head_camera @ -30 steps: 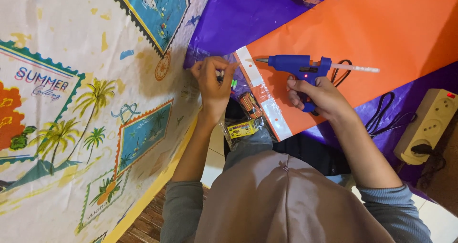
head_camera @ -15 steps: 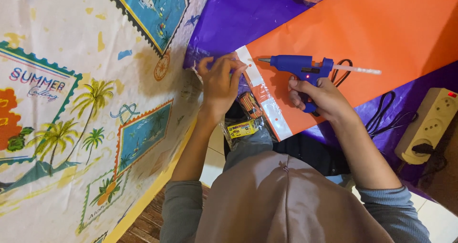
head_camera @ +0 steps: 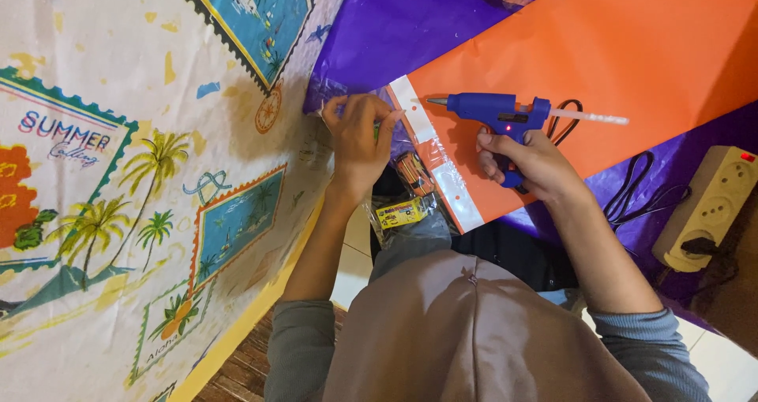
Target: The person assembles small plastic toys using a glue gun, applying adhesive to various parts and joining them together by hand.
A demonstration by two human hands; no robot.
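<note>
Right hand point(head_camera: 527, 163) wrapped around the handle of a blue hot glue gun point(head_camera: 493, 110), nozzle pointing left, a white glue stick point(head_camera: 588, 118) jutting out of its back end. Gun held just over the lower left corner of an orange paper sheet point(head_camera: 632, 46), beside the white strip point(head_camera: 434, 161) along that sheet's short edge. Left hand point(head_camera: 359, 137) curled, fingertips pinched on the edge of a clear plastic wrapper point(head_camera: 335, 102) at the border of the purple sheet point(head_camera: 403, 23); what exactly sits between the fingers, impossible to tell. Small printed packets point(head_camera: 407, 197) in clear plastic just below that hand, near the lap. Black cord point(head_camera: 639, 185) looping from the gun's rear across the purple sheet toward a beige power strip point(head_camera: 711, 208) at the far right, a red light lit on it. Bench to the left covered by a cloth with palm trees and stamp pictures point(head_camera: 158, 173).
</note>
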